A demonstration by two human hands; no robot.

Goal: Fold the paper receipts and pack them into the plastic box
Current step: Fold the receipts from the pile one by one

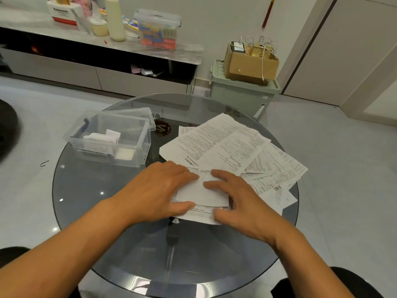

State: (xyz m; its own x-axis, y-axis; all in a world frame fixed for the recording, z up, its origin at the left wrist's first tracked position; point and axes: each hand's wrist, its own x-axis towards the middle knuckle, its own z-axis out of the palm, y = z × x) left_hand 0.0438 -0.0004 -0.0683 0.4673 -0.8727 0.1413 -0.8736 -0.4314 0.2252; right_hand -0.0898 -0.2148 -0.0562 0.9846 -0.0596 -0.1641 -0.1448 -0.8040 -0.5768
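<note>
With my left hand point(165, 188) and right hand point(240, 203) pressing spread fingers flat on the half-folded receipt point(202, 193) on the glass table point(96, 190), I should crease firmly, edges aligned, before the clear plastic box point(111, 138)

Both bare forearms are reaching forward, converging toward the middle. Left hand point(163, 188) is lying palm down, fingers extended flat, thumb pointing toward the right hand point(238, 203). Right hand is also pressing palm down, fingers spread, fingertips nearly meeting the left's.
</note>
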